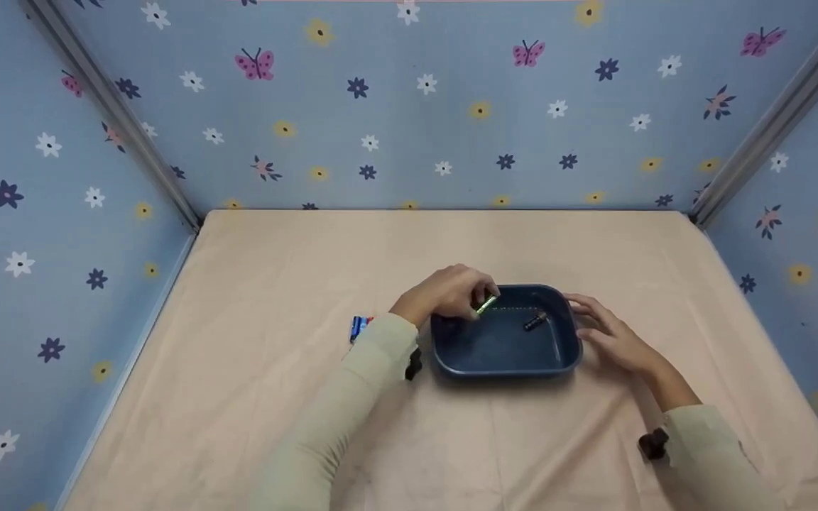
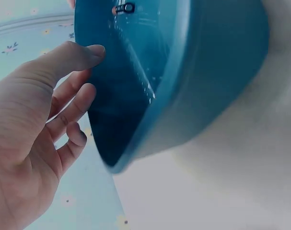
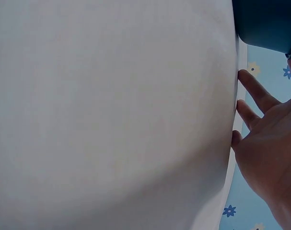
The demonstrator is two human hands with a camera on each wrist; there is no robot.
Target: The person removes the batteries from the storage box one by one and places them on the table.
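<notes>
A dark blue rectangular basin [image 1: 505, 370] stands on the cloth-covered table. Over its left back part, my left hand [image 1: 451, 292] pinches a small green cylindrical battery [image 1: 486, 305]. In the left wrist view the left hand [image 2: 44, 115] is curled at the basin rim, and the green battery cannot be seen there. A black battery with a copper-coloured end [image 1: 535, 321] lies inside the basin, towards the right. Extended fingers of my right hand [image 1: 618, 337] rest at the basin's right side; the right wrist view shows that hand [image 3: 274, 129] with fingers spread near the basin's outer wall [image 3: 267, 24].
Several blue and red batteries [image 1: 359, 326] lie on the table left of the basin, partly hidden by the left forearm. A pale cloth [image 1: 253, 397] covers the table. Blue flowered panels [image 1: 416, 113] enclose its back and both sides.
</notes>
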